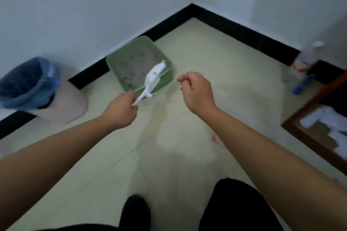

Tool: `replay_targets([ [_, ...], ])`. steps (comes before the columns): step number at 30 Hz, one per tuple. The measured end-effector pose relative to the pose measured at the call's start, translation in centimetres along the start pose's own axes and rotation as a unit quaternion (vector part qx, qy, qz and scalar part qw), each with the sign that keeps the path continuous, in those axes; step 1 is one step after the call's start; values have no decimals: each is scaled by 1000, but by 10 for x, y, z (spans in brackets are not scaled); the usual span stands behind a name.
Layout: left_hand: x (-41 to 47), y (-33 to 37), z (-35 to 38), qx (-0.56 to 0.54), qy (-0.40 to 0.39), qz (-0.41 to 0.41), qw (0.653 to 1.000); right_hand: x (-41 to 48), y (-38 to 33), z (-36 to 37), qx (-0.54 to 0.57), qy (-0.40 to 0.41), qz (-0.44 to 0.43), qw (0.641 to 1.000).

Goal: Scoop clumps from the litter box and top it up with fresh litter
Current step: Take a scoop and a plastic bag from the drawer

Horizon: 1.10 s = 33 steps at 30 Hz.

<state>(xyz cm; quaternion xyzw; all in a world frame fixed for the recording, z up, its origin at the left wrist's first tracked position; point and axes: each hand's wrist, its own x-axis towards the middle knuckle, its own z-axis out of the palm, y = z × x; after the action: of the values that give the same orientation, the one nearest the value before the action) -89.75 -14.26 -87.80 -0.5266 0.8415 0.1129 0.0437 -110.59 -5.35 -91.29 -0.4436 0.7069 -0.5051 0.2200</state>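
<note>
1. Bin, far left of the frame: a round tub lined with a blue plastic bag, glossy and crumpled at the rim, standing on a pale pink mat. No clumps can be made out inside; the picture is too blurred to tell.
2. Left hand, left of centre: fingers curled tight round the thin handle of a white plastic scoop. The scoop is rigid with a broad blade, raised over the near edge of the tray; a few dark specks lie on the blade.
3. Litter box, centre, against the black skirting: a square green plastic tray with rounded corners, holding grey granular litter dotted with dark clumps. Judged from this, scooping is only just under way and most clumps remain.
4. Right hand, right of centre: loosely curled, nearly a fist, holding nothing, well clear of the tray.
5. Bottles, right edge: blurred, one clear with a red label, one blue. No fresh litter supply is identifiable, so topping up appears not yet done.
6. Floor: smooth pale tile.
</note>
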Motion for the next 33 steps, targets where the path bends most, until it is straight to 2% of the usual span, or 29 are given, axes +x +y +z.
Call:
replay_targets([
  [2, -9, -46, -13, -81, -2, -90, 993, 9, -33, 44, 11, -46, -10, 999],
  [5, -9, -110, -12, -223, 10, -191, 956, 23, -78, 107, 48, -81, -41, 995],
  [8, 1, -162, 3, -374, 26, -238, 896, 36, -112, 158, 95, -78, -59, 991],
  [11, 9, -201, 33, -464, 12, -273, 842, 40, -106, 200, 109, -46, -31, 992],
  [13, 16, -222, 72, -485, -5, -289, 826, 28, -63, 228, 39, -47, 15, 998],
  [14, 20, -229, 95, -488, -16, -298, 820, 16, -28, 242, -26, -73, 43, 996],
  [17, 29, -245, 172, -504, -62, -327, 797, -37, 98, 280, -203, -218, 138, 945],
  [19, 34, -249, 216, -513, -75, -336, 787, -73, 162, 298, -295, -227, 110, 922],
  [20, 37, -249, 235, -495, -70, -331, 800, -85, 180, 306, -331, -204, 79, 918],
  [22, 39, -250, 257, -400, -43, -295, 866, -96, 194, 317, -373, -156, 41, 914],
  [24, 37, -248, 262, -334, -22, -249, 909, -95, 189, 319, -398, -141, 22, 906],
  [30, 43, -246, 258, -287, -47, -194, 937, -98, 191, 322, -416, -99, 4, 904],
  [33, 44, -242, 256, -229, -71, -136, 961, -91, 185, 317, -387, -118, 15, 914],
])
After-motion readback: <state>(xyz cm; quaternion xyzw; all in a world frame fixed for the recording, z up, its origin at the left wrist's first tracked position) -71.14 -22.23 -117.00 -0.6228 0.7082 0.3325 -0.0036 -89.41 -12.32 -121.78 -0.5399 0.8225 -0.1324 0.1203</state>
